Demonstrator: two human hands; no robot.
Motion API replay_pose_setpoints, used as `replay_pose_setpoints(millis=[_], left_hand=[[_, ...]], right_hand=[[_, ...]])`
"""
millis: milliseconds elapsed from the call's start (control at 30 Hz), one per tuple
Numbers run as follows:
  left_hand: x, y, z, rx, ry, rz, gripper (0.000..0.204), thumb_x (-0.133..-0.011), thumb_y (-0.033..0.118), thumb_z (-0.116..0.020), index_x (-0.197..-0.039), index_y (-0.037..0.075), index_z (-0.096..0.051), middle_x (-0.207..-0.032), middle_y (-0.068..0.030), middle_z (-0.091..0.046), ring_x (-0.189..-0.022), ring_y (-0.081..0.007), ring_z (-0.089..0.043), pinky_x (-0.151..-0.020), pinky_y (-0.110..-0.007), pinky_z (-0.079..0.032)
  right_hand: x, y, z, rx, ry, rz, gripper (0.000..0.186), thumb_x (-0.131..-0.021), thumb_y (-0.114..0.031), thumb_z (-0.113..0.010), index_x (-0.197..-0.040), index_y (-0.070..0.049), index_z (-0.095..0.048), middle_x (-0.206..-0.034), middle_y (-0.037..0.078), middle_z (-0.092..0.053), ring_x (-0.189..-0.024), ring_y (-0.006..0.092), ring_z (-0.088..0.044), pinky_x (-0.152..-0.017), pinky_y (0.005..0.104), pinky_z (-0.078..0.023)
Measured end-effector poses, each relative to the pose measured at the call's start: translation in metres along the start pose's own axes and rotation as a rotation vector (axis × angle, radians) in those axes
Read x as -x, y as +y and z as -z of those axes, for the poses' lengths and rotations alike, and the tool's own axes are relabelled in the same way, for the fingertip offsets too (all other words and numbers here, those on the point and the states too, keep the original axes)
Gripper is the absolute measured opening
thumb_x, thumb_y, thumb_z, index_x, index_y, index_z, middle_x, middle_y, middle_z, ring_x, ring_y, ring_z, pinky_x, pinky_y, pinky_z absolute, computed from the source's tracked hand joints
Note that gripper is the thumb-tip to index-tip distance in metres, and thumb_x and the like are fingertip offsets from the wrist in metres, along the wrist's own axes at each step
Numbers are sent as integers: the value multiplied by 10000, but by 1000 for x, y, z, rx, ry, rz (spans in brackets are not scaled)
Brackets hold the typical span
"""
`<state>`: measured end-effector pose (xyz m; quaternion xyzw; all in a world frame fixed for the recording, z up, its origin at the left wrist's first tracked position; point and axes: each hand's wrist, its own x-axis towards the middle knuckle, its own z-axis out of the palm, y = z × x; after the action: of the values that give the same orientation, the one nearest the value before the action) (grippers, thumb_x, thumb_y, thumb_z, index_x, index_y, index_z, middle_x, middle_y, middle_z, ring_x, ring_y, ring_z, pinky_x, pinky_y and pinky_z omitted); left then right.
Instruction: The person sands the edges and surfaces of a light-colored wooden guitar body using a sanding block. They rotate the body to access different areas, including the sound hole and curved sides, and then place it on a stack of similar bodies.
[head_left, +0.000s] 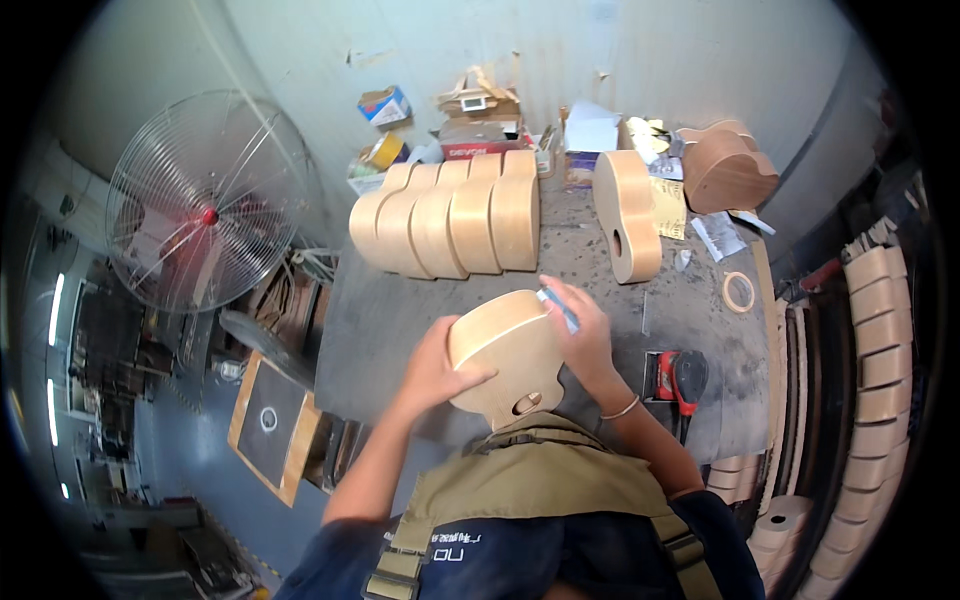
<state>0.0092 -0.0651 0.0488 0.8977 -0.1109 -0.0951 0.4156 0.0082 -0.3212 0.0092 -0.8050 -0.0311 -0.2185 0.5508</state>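
In front of my apron I have a pale wooden ukulele body (512, 360), tilted so that its curved side faces up and its sound hole is near me. My left hand (437, 365) grips its left edge, the thumb lying across the flat face. My right hand (584, 335) is closed on a small blue-grey folded sanding pad (559, 311), which touches or nearly touches the body's upper right edge. The fingertips are partly hidden behind the pad and the rim.
Several ukulele bodies (450, 220) stand in a row at the table's back, with another (628, 215) to their right and darker ones (728, 170) beyond. A red-and-black sander (682, 380) and a tape roll (738, 292) lie at right. A large fan (209, 215) stands left.
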Motion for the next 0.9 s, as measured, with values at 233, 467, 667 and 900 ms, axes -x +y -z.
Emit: replay_pose_setpoints(millis=[233,467,667,900], left_hand=[[-11,44,-9,-253,-17,-75,848,-743,460,-925,-1370,-9,-598,-1241,-232,-678,-1174,-407,-663,-993,-483,-534],[2,52,-64,-125,382,-76,856,-767,394,-938,-1399,-3,-518,-1207,-207,-569,-1143,-415,-589,-980,-510,-500],[9,46,-97,-79,431,-112,846,-800,314,-910,-1436,-14,-459,-1178,-229,-499,-1108,-435,-524,-958,-515,-456],[15,57,-96,-90,391,-123,871,-803,320,-916,-1455,-15,-447,-1191,-228,-497,-1110,-431,-517,-961,-520,-447]], right_hand=[[3,-24,8,-162,-159,68,326,-1041,-122,-655,-1350,-42,-724,-1201,168,-762,-1016,271,-753,-879,359,-594],[8,-20,41,16,120,88,305,-1048,-159,-643,-1309,-34,-737,-1276,194,-732,-1082,334,-743,-930,388,-592],[27,-34,25,191,-52,247,305,-1021,-182,-687,-1308,-101,-748,-1148,172,-759,-1042,353,-739,-894,419,-596],[6,-8,38,-61,15,-44,261,-1018,-187,-694,-1259,-117,-769,-1055,159,-765,-980,317,-759,-801,388,-596]])
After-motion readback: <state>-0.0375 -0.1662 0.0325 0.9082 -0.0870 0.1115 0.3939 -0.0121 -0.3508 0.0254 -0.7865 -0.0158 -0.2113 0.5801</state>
